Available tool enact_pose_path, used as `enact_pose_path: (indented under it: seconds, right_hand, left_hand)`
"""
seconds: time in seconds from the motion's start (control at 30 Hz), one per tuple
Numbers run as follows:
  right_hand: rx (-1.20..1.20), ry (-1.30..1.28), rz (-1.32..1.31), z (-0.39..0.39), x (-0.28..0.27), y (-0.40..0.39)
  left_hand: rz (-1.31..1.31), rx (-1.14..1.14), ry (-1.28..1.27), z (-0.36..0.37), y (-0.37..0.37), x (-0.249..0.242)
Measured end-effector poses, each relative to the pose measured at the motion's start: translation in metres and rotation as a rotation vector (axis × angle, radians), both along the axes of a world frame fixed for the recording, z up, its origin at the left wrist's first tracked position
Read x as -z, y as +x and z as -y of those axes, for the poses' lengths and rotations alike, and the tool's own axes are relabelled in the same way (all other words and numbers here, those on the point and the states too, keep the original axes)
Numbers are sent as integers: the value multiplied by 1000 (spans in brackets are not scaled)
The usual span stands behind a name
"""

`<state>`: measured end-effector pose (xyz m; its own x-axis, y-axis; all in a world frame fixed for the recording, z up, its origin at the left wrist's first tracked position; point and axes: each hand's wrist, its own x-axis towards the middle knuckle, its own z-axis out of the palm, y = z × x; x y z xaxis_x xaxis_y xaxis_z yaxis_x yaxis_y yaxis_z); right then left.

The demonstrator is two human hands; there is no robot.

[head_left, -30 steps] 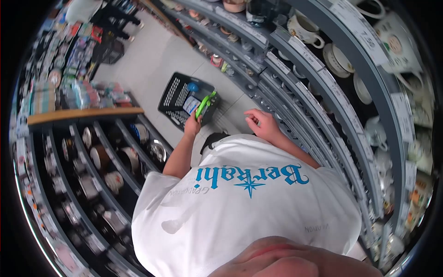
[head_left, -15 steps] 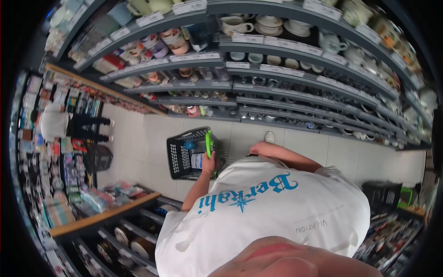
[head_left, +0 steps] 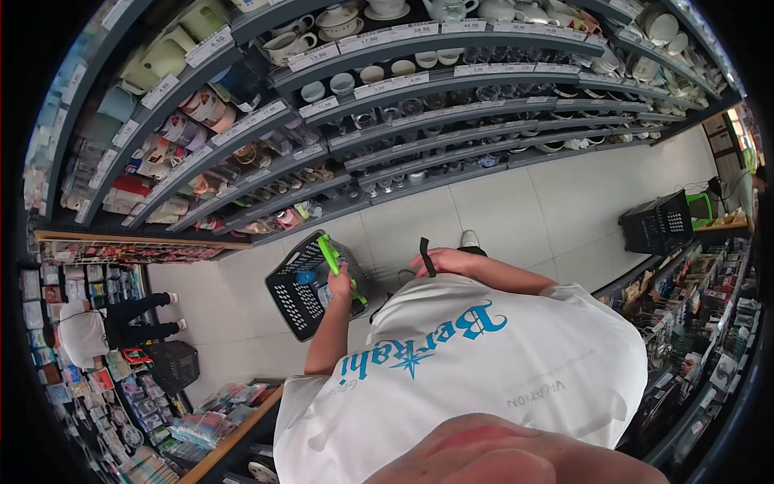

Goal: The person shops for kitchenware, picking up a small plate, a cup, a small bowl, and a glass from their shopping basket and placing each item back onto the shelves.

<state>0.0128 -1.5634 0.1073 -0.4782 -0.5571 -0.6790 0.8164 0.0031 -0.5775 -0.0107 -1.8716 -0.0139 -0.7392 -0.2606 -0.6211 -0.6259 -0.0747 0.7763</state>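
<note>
My left hand [head_left: 339, 280] is closed round the bright green handle [head_left: 329, 255] of a black shopping basket [head_left: 293, 282] at my left side. A blue round item [head_left: 305, 277] lies inside, beside a partly hidden white and blue item. In front of my waist, my right hand [head_left: 436, 260] has its fingers bent around a black strap [head_left: 426, 252], which stands up past the hem of my white shirt [head_left: 484, 355]. The fingertips are small and partly hidden.
Curved-looking shelves [head_left: 451, 77] of cups, bowls and teapots run ahead. A person [head_left: 85, 332] stands at the far left near another basket [head_left: 171, 365]. A black basket [head_left: 655, 224] stands on the right. Pale floor tiles [head_left: 516, 202] lie between the shelves; goods [head_left: 218, 419] lie lower left.
The view has turned, so the shelves tilt and the right-hand basket appears higher. The basket in my left hand is tilted more. The black strap now stands up at my right hand.
</note>
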Motion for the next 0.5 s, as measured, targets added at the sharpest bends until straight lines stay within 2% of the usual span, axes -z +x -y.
enact_pose_path:
  seconds: [0.13, 0.2, 0.27, 0.37, 0.47, 0.5]
  right_hand:
    - [-14, 38, -43, -7, 9, 3]
    - [76, -36, 66, -21, 11, 6]
    - [134, -67, 130, -37, 12, 9]
    - [345, -154, 282, -70, 8, 21]
    - [492, -198, 270, -102, 2, 32]
    - [486, -195, 283, -115, 18, 38]
  left_hand:
    - [48, 23, -40, -1, 3, -3]
    - [55, 31, -57, -4, 4, -3]
    - [105, 78, -207, -8, 5, -7]
    - [98, 68, -310, -12, 7, -4]
    - [28, 109, -443, -17, 8, -6]
    - [65, 83, -366, -15, 7, -4]
